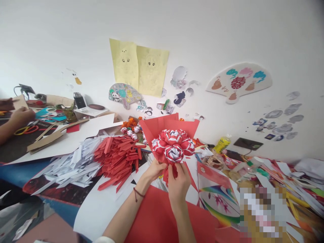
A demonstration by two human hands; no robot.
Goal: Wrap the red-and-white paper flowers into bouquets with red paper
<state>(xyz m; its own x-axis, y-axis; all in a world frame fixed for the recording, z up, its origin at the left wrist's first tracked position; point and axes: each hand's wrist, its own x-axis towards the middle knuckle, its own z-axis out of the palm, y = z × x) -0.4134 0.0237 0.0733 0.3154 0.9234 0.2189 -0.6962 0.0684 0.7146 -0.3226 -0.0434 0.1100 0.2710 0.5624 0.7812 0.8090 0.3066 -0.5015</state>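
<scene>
Both of my hands hold a bouquet of red and white paper flowers (174, 153) upright over the table. Red wrapping paper (162, 122) rises behind the blooms and narrows below them. My left hand (154, 169) grips the gathered lower part from the left, its thumb beneath the front flower. The fingers of my right hand (179, 179) pinch the red paper at the base from the right. Part of the bouquet's stem is hidden behind my fingers. A large red sheet (157, 216) lies under my forearms.
Left of me are piles of white paper strips (73, 165) and red paper strips (117, 158). A yellow bottle (222, 144) and heaped craft scraps sit on the right. At far left, another person's hands (21, 116) hold a piece of card. A wall stands behind the table.
</scene>
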